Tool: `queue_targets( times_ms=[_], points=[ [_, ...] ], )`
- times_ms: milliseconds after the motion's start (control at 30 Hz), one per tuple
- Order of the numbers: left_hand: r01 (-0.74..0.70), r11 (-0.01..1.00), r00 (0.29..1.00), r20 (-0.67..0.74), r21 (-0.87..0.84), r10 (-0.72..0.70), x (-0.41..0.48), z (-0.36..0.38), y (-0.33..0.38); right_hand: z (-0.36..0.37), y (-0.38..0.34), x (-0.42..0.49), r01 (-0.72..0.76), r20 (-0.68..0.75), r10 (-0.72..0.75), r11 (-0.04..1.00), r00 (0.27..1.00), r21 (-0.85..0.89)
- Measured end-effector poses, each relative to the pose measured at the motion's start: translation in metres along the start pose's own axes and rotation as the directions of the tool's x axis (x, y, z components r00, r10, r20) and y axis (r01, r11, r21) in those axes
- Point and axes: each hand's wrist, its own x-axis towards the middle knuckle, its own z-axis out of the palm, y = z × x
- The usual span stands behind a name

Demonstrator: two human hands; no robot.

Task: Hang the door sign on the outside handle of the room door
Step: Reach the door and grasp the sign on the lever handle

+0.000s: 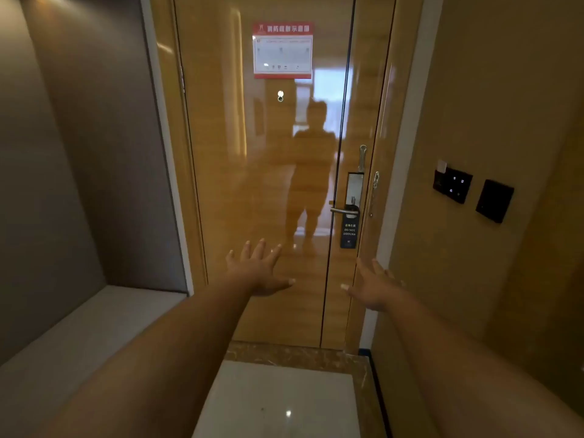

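Note:
A glossy wooden room door stands shut ahead of me. Its silver lever handle is on the door's right side, under a metal lock plate. A dark "DO NOT DISTURB" door sign hangs from that inside handle. My left hand is stretched out in front of the door with fingers spread, holding nothing, well below and left of the handle. My right hand is also spread and holds nothing, just below the sign near the door's right edge. The outside handle is hidden behind the door.
A red-framed evacuation plan and a peephole are on the door. A security latch sits above the lock. Black wall switches and a card holder are on the right wall. A grey ledge runs along the left.

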Motion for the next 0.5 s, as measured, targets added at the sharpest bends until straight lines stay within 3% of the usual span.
queue_targets(
  times_ms=[233, 500],
  points=[
    [0.013, 1.000, 1.000, 0.028, 0.012, -0.013, 0.060, 0.018, -0.017, 0.025, 0.004, 0.062, 0.014, -0.021, -0.015, 0.999, 1.000, -0.041],
    [-0.104, 0.994, 0.995, 0.006, 0.028, 0.104, 0.211, 0.038, -0.029, 0.015, 0.019, 0.183, -0.110, -0.041, 0.114, 0.991, 0.993, 0.078]
  ],
)
